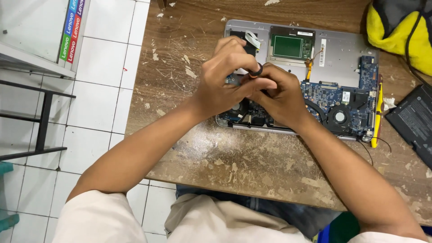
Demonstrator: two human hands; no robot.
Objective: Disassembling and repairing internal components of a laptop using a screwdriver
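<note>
Both hands are meeting over the opened laptop (pixel 315 58) lying on the worn desk (pixel 252 157); left hand (pixel 222 81) and right hand (pixel 281 96) are pinching closed on a small black ring (pixel 256 70) between fingertips

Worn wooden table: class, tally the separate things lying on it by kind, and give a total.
Opened laptop: 1
Black battery pack: 1
Yellow-handled tool: 1
Yellow and grey bag: 1
Total: 4
The left hand and right hand meet over the laptop, on the table.
</note>
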